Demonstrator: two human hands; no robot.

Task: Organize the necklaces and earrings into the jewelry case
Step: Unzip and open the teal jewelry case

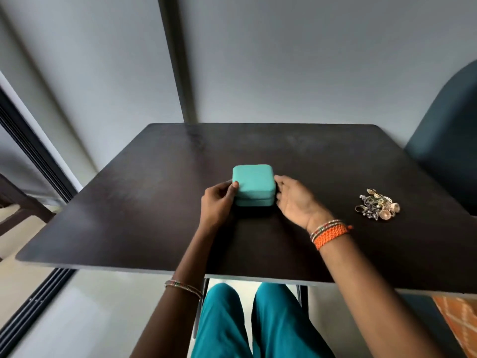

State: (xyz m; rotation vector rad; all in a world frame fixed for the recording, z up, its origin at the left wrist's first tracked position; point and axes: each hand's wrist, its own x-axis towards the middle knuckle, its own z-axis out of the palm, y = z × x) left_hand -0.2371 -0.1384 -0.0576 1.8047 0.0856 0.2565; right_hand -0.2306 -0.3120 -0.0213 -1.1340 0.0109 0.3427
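A closed teal jewelry case (253,182) sits at the middle of the dark table (144,202). My left hand (218,202) grips its left side, with the thumb on the lid's front corner. My right hand (294,200) touches the case's right side, its fingertips against the seam and partly hidden there. A tangled pile of necklaces and earrings (379,204), silver and gold toned, lies on the table to the right, apart from both hands.
A dark blue chair (449,151) stands at the table's right side. The grey wall runs behind the far edge. My knees in teal trousers (258,324) are under the near edge. A sliding door track (33,313) is at the left.
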